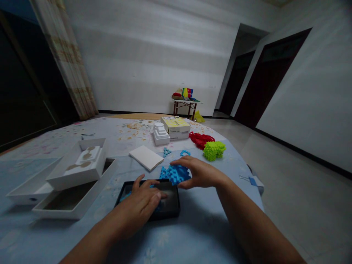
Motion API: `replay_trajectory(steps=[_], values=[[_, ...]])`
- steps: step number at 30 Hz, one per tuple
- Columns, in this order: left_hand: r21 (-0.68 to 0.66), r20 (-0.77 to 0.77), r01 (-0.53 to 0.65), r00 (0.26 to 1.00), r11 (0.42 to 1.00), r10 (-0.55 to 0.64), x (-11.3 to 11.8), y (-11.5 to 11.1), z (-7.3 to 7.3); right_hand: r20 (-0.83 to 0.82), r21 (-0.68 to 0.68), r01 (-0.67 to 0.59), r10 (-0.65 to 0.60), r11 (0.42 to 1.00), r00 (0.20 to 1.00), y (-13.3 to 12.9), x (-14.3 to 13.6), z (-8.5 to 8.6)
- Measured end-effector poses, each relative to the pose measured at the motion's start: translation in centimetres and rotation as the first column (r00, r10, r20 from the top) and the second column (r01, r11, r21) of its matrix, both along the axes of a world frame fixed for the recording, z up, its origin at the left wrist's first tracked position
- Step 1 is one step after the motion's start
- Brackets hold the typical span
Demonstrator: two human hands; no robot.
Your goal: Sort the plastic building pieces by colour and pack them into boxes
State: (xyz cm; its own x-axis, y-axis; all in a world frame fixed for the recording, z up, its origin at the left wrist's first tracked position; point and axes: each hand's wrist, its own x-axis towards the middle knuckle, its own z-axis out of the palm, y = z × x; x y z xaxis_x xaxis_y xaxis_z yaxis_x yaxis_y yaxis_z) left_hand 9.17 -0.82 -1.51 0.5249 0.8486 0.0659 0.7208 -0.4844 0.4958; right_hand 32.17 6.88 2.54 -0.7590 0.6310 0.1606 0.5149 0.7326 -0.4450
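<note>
Low in the view, a black tray (172, 207) lies on the blue flowered tablecloth, with blue pieces in its left part. My left hand (143, 200) is over the tray, palm down, fingers spread, some blue showing around and beneath them. Just beyond the tray's right back corner, my right hand (196, 172) grips a bumpy blue beaded piece (177, 174) between thumb and fingers. A small blue-green beaded triangle (166, 152) and a light blue beaded ring (185, 152) lie behind it.
White open boxes (68, 212) are stacked at the left. A white flat box (146, 157) lies behind the tray. Farther back are a white stepped box (161, 135) and a yellow-and-white box (176, 128). Red beadwork (202, 140) and a lime-green beaded piece (214, 150) sit at the right.
</note>
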Motion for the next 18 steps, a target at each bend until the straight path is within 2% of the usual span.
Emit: replay_trajectory(steps=[3,6,12,14,18], values=[[-0.058,-0.032,0.021,0.999,0.998,-0.023,0.0,-0.2,0.8,0.057,0.009,-0.033,0.033,0.999,0.998,-0.7,-1.0,-0.5],[-0.074,-0.025,0.030,0.999,0.997,-0.032,-0.9,-0.1,1.5,0.118,0.046,-0.051,0.046,0.998,0.992,-1.1,-2.0,-1.3],[0.096,0.174,-0.073,0.983,0.993,0.056,-4.5,0.6,2.1,0.214,0.111,-0.070,0.045,0.991,0.976,-1.8,-3.4,-2.3],[0.112,0.203,-0.112,0.975,0.987,0.087,-4.8,0.7,2.2,0.265,0.137,-0.046,0.008,0.990,0.964,-2.0,-3.8,-2.4],[0.110,0.163,-0.154,0.977,0.982,0.135,-4.1,0.7,2.5,0.314,0.175,-0.019,-0.038,0.984,0.949,-2.3,-4.3,-2.8]])
